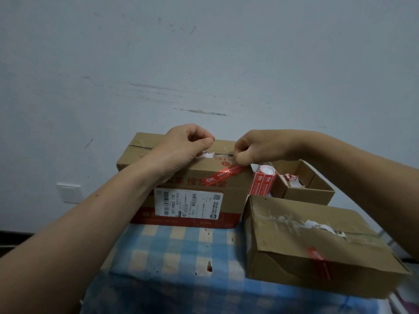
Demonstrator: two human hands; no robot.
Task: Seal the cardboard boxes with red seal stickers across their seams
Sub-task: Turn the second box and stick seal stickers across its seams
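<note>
Left hand (181, 146) rested on top of the large cardboard box (181, 177), thumb and fingers curled together above the seam (140, 147); whether anything was pinched between them could not be told. Right hand (251, 148), at 3 o'clock of the left hand, was closed in a pinch on one end of a red seal sticker (224, 175), which trailed from the fingers toward 7 o'clock over the box's front top edge. A torn white paper patch (207, 155) lay on the seam between the two hands.

The large box stood at the far edge of the bench (172, 252), which was covered in a blue-and-cream checked cloth; a white shipping label (188, 203) was fixed to its near face. At 3 o'clock of this box, just beside it, stood a roll of red seal stickers (260, 180), and beyond the roll a small open cardboard box (317, 191) holding torn paper scraps (290, 179). At 5 o'clock of the hands lay a second closed box (294, 252), its top seam bearing torn white residue and a red sticker (319, 259) folded over its near edge. A white wall switch (68, 191) showed at 9 o'clock.
</note>
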